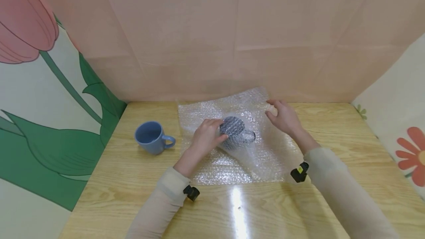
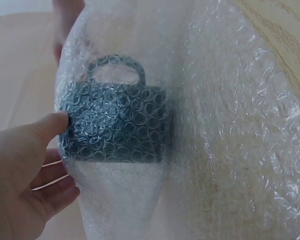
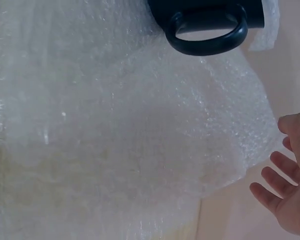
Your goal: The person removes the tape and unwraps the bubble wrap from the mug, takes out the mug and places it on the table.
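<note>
A dark mug (image 1: pixel 232 125) is on a sheet of bubble wrap (image 1: pixel 212 170), with a flap of the wrap over its top and left side. Its handle points right and looks uncovered in the right wrist view, where the mug's handle (image 3: pixel 207 47) hangs at the top. My left hand (image 1: pixel 206 135) holds the mug's left side through the wrap, the thumb (image 2: pixel 55 122) near its edge. Over the sheet's back right corner, my right hand (image 1: pixel 283 116) has its fingers apart and nothing gripped; its thumb is close to the wrap's edge.
To the left of the wrap, a blue mug (image 1: pixel 151 141) stands upright on the wooden table (image 1: pixel 109 187), its handle toward the sheet. A pink backdrop (image 1: pixel 199 40) rises along the table's back edge, with flower-printed panels at both sides.
</note>
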A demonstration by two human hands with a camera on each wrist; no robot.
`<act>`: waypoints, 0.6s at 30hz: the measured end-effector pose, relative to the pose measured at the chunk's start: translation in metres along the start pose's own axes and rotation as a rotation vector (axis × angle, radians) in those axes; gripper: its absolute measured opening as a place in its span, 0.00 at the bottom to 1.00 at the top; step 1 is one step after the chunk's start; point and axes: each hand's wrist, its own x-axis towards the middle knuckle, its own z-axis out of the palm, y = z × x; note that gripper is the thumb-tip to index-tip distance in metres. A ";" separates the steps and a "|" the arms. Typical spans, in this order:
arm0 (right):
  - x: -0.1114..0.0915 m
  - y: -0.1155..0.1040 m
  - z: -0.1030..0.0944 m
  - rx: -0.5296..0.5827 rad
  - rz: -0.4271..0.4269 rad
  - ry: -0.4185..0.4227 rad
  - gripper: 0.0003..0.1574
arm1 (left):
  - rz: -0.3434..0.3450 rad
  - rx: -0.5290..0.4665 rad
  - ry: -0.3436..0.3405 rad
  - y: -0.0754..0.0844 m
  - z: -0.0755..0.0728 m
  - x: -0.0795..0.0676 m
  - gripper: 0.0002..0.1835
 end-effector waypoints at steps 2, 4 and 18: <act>-0.002 -0.001 0.001 0.008 -0.025 -0.002 0.26 | 0.000 0.003 0.002 0.000 0.000 0.000 0.32; -0.004 -0.002 0.001 0.017 -0.046 -0.012 0.26 | 0.000 0.004 0.002 0.000 0.000 0.000 0.32; -0.023 -0.006 0.009 0.141 -0.131 -0.086 0.25 | -0.002 -0.007 0.001 0.000 -0.001 -0.001 0.31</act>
